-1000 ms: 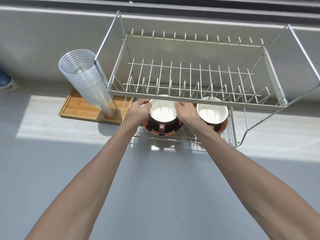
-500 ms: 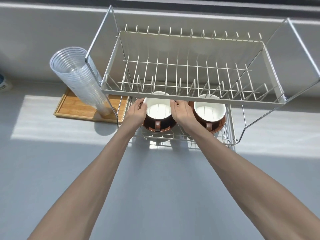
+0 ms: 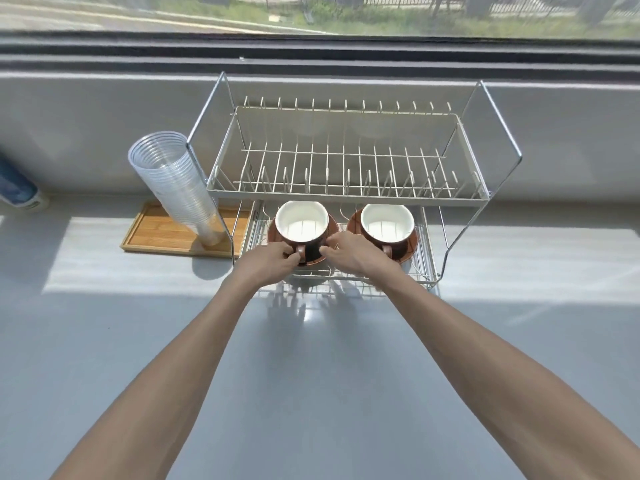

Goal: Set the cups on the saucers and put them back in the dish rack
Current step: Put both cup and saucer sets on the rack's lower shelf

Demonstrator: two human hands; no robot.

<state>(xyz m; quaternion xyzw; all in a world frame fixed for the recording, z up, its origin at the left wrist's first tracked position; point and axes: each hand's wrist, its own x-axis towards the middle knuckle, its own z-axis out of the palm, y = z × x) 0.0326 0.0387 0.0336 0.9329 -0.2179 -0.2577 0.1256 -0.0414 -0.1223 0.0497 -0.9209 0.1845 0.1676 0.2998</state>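
Observation:
Two brown cups with white insides stand on brown saucers in the lower tier of a wire dish rack [image 3: 346, 197]. The left cup [image 3: 302, 225] sits on its saucer [image 3: 275, 233], handle toward me. The right cup [image 3: 387, 225] rests on its saucer [image 3: 410, 249]. My left hand [image 3: 270, 263] and my right hand [image 3: 349, 252] pinch the front edge of the left saucer, one on each side of the cup's handle. The near rim of that saucer is hidden by my fingers.
A stack of clear plastic cups [image 3: 176, 185] leans on a wooden tray [image 3: 149, 233] left of the rack. The rack's upper tier holds nothing. A grey counter [image 3: 311, 375] spreads in front; a window ledge runs behind. A blue object [image 3: 17, 188] lies far left.
My hands slid from the sides of the left cup to the saucer's front edge by the handle. My head lifted, so the window came into view.

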